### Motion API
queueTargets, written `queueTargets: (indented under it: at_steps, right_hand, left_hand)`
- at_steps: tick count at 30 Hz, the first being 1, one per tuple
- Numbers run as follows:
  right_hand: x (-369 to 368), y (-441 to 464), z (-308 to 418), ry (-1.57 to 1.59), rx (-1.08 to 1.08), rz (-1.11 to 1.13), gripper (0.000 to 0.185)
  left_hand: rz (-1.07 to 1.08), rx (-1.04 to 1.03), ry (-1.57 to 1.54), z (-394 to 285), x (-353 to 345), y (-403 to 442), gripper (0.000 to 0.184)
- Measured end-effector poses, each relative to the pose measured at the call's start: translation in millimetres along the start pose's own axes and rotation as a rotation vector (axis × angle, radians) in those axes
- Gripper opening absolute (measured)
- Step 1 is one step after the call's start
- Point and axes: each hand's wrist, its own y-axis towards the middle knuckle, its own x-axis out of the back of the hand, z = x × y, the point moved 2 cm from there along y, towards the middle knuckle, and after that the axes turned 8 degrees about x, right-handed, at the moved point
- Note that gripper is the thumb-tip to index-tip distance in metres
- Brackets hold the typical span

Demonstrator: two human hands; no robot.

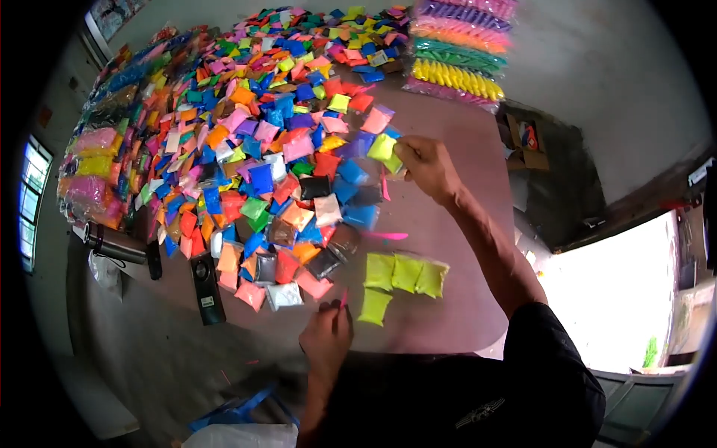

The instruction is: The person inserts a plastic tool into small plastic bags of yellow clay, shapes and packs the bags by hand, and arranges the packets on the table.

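Note:
My right hand (429,166) reaches over the table, its fingers pinched on the edge of a lime-yellow packet (383,151) beside the heap. At the table's front edge, my left hand (326,334) is closed around a thin pink plastic stick (343,299) whose tip pokes up past the fingers. Between my hands lie several lime-yellow packets (405,273), a few in a row and one below. Another pink stick (387,236) lies on the table above them. A large heap of small coloured packets (276,172) spreads to the left.
Bagged packets (95,164) are stacked at the far left, near a dark metallic flask (116,243). A black oblong device (206,290) lies at the front left edge. Bundles of coloured sticks (459,52) stand at the back right. A cardboard box (529,149) sits beyond the table's right side.

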Motion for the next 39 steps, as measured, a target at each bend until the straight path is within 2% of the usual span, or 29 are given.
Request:
queueTargets:
  at_steps: [1, 2, 5, 8, 12, 14, 15, 17, 19, 24, 26, 30, 32, 35, 37, 39]
  right_hand:
    - [4.2, -20.3, 3.1, 0.01, 0.108, 0.005, 0.029]
    - [7.3, -43.0, 6.9, 0.009, 0.105, 0.0, 0.029]
    - [11.3, -107.8, 24.9, 0.248, -0.006, -0.02, 0.027]
    - [14.6, -161.5, 38.8, 0.241, -0.094, 0.014, 0.028]
    - [1.6, -217.0, 46.1, 0.272, -0.127, -0.004, 0.026]
    - [-15.3, -247.6, 35.0, 0.34, -0.186, 0.037, 0.026]
    - [-20.6, -258.5, 43.1, 0.307, -0.206, 0.091, 0.026]
    - [-31.4, -279.7, 50.0, 0.322, -0.172, 0.138, 0.028]
    - [-35.3, -294.2, 43.8, 0.32, -0.178, 0.132, 0.028]
    - [-27.6, -309.3, 33.2, 0.428, -0.228, 0.126, 0.039]
    - [-27.5, -313.2, 31.4, 0.505, -0.272, 0.116, 0.042]
    - [-28.3, -319.1, 24.3, 0.492, -0.311, 0.202, 0.039]
    - [-30.5, -324.0, 17.9, 0.505, -0.366, 0.204, 0.037]
    - [-28.4, -323.3, 15.5, 0.475, -0.335, 0.201, 0.032]
    - [-25.9, -321.5, 12.5, 0.408, -0.325, 0.279, 0.028]
    - [-27.4, -320.4, 9.5, 0.387, -0.331, 0.289, 0.028]
  left_hand:
    - [-0.003, -0.011, -0.02, 0.2, 2.0, 1.1, 0.011]
    - [0.002, -0.015, -0.022, -2.1, 4.7, 2.3, 0.011]
    - [0.066, 0.002, 0.03, -3.7, 8.0, 5.1, 0.015]
    - [0.005, -0.083, 0.089, -1.4, 12.2, 7.1, 0.017]
    - [-0.023, -0.062, -0.045, -32.9, 33.2, 4.2, 0.019]
    - [0.104, 0.1, -0.313, -64.1, 36.7, -1.2, 0.03]
    - [0.16, 0.092, -0.344, -77.7, 35.4, -5.1, 0.036]
    - [0.29, 0.145, -0.485, -90.2, 25.1, -20.7, 0.035]
    - [0.483, 0.265, -0.651, -90.1, 13.8, -34.1, 0.027]
    - [0.414, 0.291, -0.749, -86.5, -7.3, -59.7, 0.02]
    - [0.357, 0.376, -0.826, -83.3, -9.8, -66.8, 0.015]
    - [0.394, 0.492, -0.897, -75.8, -21.7, -76.6, 0.013]
    - [0.411, 0.506, -0.937, -71.0, -26.7, -79.5, 0.012]
    - [0.406, 0.525, -0.99, -80.3, -23.3, -73.7, 0.011]
    - [0.384, 0.534, -0.998, -80.7, -21.1, -71.6, 0.011]
    - [0.413, 0.485, -0.943, -71.8, -22.6, -71.8, 0.011]
